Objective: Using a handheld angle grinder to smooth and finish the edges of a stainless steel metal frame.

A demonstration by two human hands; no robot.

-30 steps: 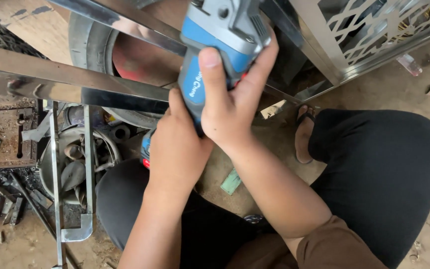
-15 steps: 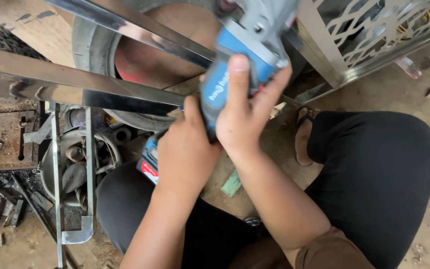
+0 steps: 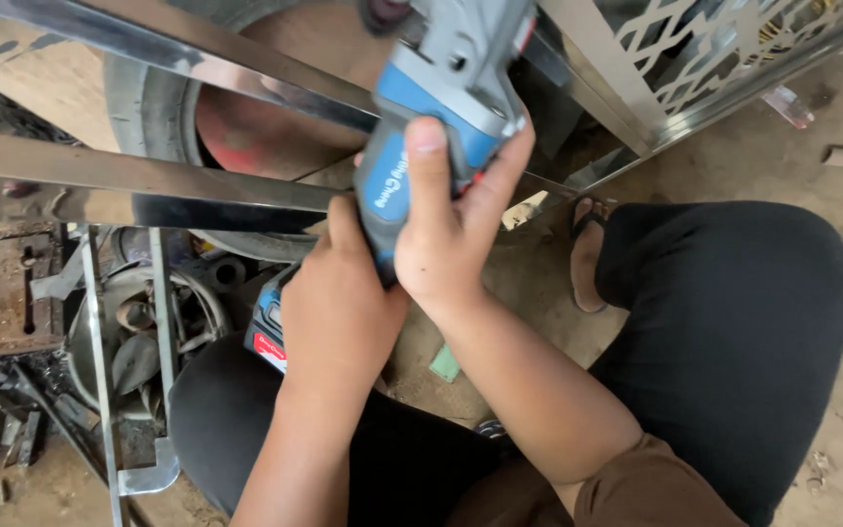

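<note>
Gripping item: grinder (image 3: 441,127), blue and grey, cordless, held nose-up at top centre of view, its head against the steel frame (image 3: 197,181); disc out of sight past the upper edge.

Right hand (image 3: 451,229): grip closed around the grinder body, thumb laid along the blue casing, fingers wrapped round the far side.

Left hand (image 3: 339,312): grip closed on the lower end of the grinder, just above the battery (image 3: 267,332), which shows dark with a red patch beside the wrist.

Frame: polished flat bars running left to right and diagonally, meeting just beside the grinder head; a perforated panel (image 3: 704,49) stands at upper right.

Behind the bars: tyre (image 3: 148,117) with a reddish centre.

Lower left: scrap metal (image 3: 12,293), rusty plates and curled offcuts, on the dirt floor (image 3: 831,127).

Person: crouched, dark trousers, sandalled foot (image 3: 587,254) near the frame.

Risk, as judged: disc may catch on a bar edge and kick back toward bare hands or knees. Sparks could reach the tyre close behind. No gloves visible.
</note>
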